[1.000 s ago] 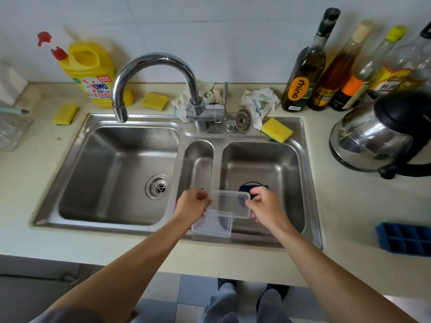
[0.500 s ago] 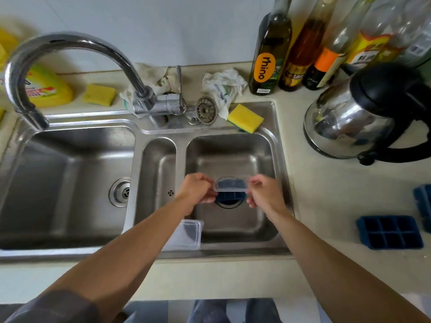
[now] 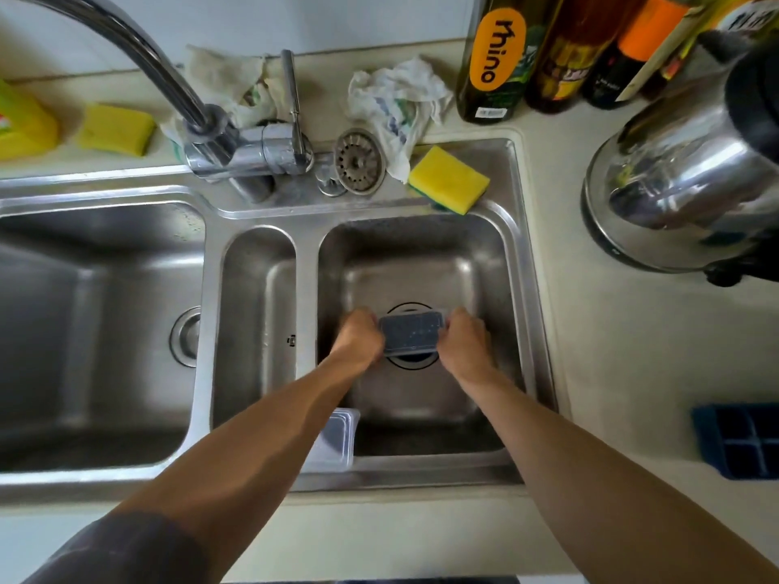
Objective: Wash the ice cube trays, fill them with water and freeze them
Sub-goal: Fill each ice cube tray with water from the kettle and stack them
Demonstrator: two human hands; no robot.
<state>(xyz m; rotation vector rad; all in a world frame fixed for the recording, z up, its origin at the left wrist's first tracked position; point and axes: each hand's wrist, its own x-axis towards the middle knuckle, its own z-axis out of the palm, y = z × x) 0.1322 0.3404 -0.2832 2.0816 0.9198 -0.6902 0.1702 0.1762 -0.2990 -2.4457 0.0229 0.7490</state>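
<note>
Deep in the right sink basin [image 3: 484, 263], over the drain, both hands hold a clear plastic lid [image 3: 412, 334] lying on a dark blue ice cube tray. My left hand [image 3: 358, 339] grips its left end and my right hand [image 3: 463, 343] grips its right end. A second clear lid [image 3: 337, 440] rests on the sink's front rim, partly hidden by my left forearm. Another blue ice cube tray [image 3: 742, 440] lies on the counter at the right edge.
The faucet [image 3: 177, 90] arches to the upper left, its lever [image 3: 291, 99] upright. A yellow sponge [image 3: 449, 179] and a loose strainer [image 3: 359, 160] sit on the back rim. Bottles [image 3: 497, 56] and a steel kettle [image 3: 683, 174] stand at right; a second sponge [image 3: 116, 128] at left.
Both hands have carried the clear lid from the front rim down into the right basin onto the blue tray. The view has leaned in closer over the sink.
</note>
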